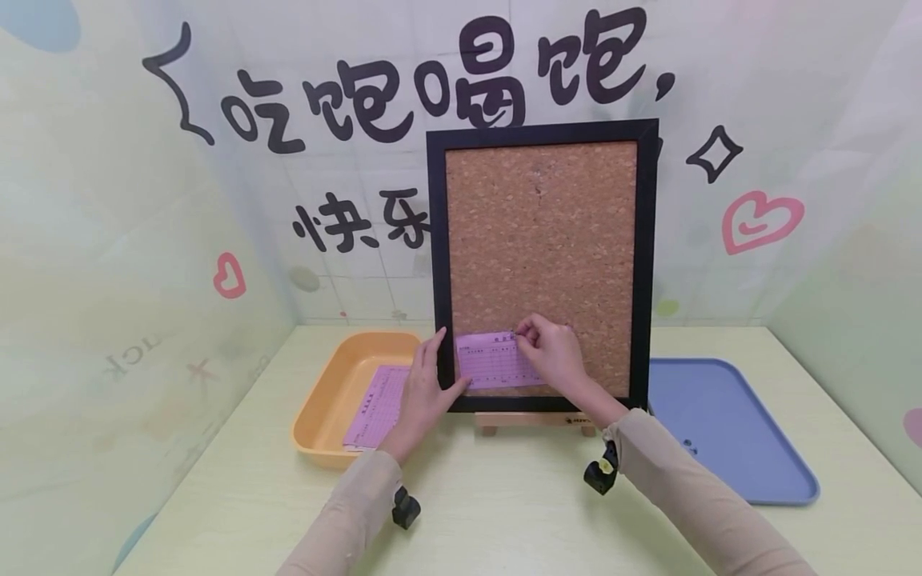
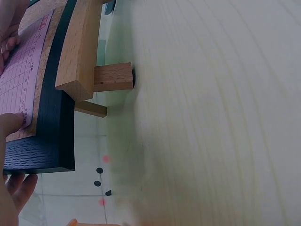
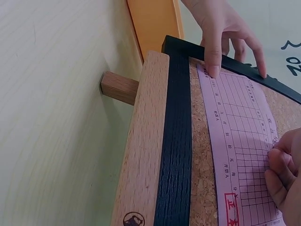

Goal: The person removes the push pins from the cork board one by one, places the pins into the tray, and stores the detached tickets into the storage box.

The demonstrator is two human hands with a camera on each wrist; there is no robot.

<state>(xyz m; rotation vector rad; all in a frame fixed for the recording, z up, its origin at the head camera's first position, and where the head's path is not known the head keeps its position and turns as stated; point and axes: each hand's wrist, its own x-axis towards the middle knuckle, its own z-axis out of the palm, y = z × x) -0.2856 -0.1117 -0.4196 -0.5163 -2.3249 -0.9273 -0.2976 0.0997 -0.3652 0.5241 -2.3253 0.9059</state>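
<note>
A black-framed cork board (image 1: 543,240) stands upright on a wooden easel (image 1: 497,419). Against its lower left lies a purple printed form (image 1: 493,364). My left hand (image 1: 425,392) grips the board's left edge, its thumb pressing the form's lower corner and its fingers reaching to the back, as the left wrist view shows. At the form's upper edge, my right hand (image 1: 553,352) pinches a tiny pushpin, mostly hidden by the fingertips. The right wrist view shows the left thumb on the form (image 3: 240,122) and curled right fingers (image 3: 280,172) over its edge.
An orange tray (image 1: 317,416) with more purple forms (image 1: 378,408) stands left of the board. On the right is a blue tray (image 1: 742,432) holding a few tiny dark items (image 1: 687,446). A printed wall sheet (image 1: 346,296) hangs behind the table (image 1: 504,512).
</note>
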